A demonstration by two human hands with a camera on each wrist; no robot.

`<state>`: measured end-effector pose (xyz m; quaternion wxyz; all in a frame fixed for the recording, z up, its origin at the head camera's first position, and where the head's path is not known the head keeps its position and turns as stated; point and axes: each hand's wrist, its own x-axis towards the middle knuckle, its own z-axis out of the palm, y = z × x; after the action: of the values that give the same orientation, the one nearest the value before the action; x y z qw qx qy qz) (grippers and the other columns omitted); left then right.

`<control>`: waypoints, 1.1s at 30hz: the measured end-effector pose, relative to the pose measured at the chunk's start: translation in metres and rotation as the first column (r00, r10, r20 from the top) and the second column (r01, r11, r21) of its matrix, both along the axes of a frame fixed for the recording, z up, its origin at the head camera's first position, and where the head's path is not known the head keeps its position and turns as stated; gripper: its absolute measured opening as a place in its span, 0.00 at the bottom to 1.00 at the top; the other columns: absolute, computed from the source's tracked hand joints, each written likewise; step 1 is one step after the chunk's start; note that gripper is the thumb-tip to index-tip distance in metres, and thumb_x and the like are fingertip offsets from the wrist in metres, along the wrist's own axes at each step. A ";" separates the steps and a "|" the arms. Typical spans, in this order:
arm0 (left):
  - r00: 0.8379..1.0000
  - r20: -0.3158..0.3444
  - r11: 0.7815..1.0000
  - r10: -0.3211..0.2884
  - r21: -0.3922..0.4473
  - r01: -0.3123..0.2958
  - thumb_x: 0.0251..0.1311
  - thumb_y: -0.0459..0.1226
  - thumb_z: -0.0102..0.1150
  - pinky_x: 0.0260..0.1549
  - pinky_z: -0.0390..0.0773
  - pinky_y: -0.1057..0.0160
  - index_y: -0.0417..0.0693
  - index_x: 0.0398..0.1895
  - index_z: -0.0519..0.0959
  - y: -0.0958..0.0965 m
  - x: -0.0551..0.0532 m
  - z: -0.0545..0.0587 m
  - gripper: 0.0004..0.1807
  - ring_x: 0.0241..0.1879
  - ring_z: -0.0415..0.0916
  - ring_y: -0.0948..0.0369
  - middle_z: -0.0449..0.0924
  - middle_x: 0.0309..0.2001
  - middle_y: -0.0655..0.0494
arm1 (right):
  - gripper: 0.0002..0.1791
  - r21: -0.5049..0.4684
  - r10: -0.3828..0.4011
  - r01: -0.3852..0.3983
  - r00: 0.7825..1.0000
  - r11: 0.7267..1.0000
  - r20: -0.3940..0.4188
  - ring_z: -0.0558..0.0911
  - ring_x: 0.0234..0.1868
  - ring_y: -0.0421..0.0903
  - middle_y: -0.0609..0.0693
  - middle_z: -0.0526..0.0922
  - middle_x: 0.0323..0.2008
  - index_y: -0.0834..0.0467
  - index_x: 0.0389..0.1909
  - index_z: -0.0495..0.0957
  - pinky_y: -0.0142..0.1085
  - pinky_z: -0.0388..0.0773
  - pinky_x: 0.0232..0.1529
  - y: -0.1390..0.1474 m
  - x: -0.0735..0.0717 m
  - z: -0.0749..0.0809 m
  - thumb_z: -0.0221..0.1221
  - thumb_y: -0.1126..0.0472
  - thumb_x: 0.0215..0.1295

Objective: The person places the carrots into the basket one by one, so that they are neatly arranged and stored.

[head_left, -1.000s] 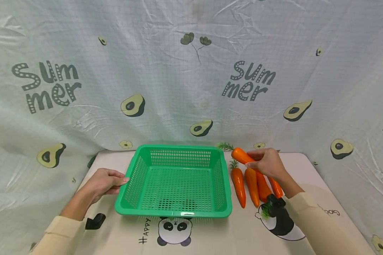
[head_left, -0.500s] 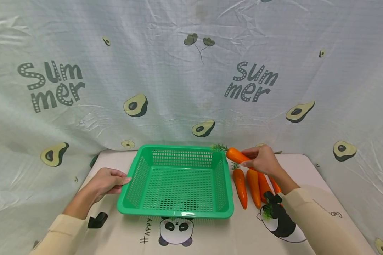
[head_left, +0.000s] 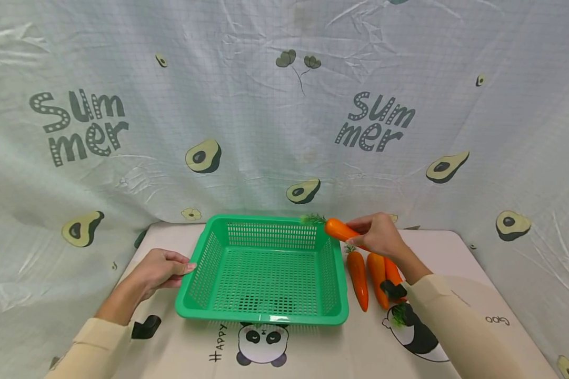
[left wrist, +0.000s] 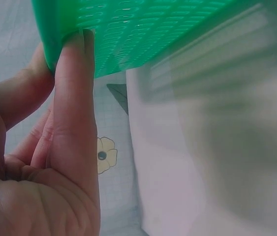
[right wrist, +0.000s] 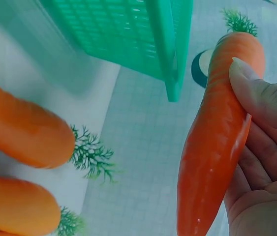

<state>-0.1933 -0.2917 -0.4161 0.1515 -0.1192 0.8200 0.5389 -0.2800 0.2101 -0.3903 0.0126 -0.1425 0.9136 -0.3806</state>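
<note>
Glossy orange carrot [right wrist: 209, 142] near the bench's [head_left: 322, 358] far edge.
Right hand [head_left: 379, 235] clamps it between fingers; left hand [head_left: 157, 271] pinches a green basket's [head_left: 308, 320] rim.

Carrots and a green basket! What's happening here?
Someone is handling both with bare hands. Their left hand pinches the left rim of the green basket. Their right hand holds one orange carrot near the basket's far right corner, leafy top pointing left. At least three more carrots lie on the table, right of the basket.
</note>
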 end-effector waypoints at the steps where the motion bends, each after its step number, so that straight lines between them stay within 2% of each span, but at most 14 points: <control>1: 1.000 0.000 1.000 -0.001 0.000 0.001 0.68 0.36 0.68 0.31 0.88 0.64 0.27 0.52 0.79 0.000 0.000 0.000 0.19 0.27 0.83 0.64 0.84 0.29 0.57 | 0.21 -0.001 0.001 -0.001 1.000 1.000 0.004 0.89 0.46 0.54 0.64 0.90 0.48 0.65 0.54 0.86 0.45 0.88 0.47 -0.002 0.000 0.001 0.74 0.64 0.59; 14: 1.000 -0.007 1.000 -0.002 -0.009 0.002 0.68 0.36 0.68 0.30 0.88 0.64 0.28 0.52 0.79 -0.001 0.000 -0.001 0.19 0.27 0.82 0.64 0.83 0.29 0.56 | 0.22 -0.011 0.047 -0.047 0.999 0.999 0.025 0.89 0.44 0.52 0.62 0.91 0.47 0.65 0.53 0.87 0.39 0.88 0.39 -0.024 -0.004 0.002 0.76 0.64 0.57; 21: 1.000 -0.005 1.000 0.001 -0.017 -0.001 0.68 0.36 0.68 0.30 0.88 0.64 0.28 0.51 0.79 -0.001 0.000 -0.002 0.18 0.27 0.81 0.64 0.83 0.29 0.56 | 0.23 -0.015 0.073 -0.072 0.997 0.997 0.036 0.89 0.45 0.52 0.61 0.91 0.48 0.65 0.54 0.87 0.42 0.89 0.44 -0.037 -0.005 0.003 0.76 0.65 0.57; 33: 1.000 0.003 1.000 -0.007 -0.014 0.007 0.68 0.35 0.68 0.30 0.88 0.64 0.28 0.52 0.79 -0.001 -0.001 -0.002 0.18 0.27 0.81 0.64 0.82 0.28 0.57 | 0.21 -0.022 0.132 -0.131 0.991 0.991 0.014 0.90 0.45 0.54 0.61 0.91 0.46 0.65 0.51 0.88 0.45 0.89 0.46 -0.052 -0.007 0.003 0.76 0.66 0.55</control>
<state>-0.1944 -0.2929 -0.4178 0.1537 -0.1182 0.8241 0.5323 -0.2867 0.1576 -0.3875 0.0433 -0.1995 0.8981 -0.3896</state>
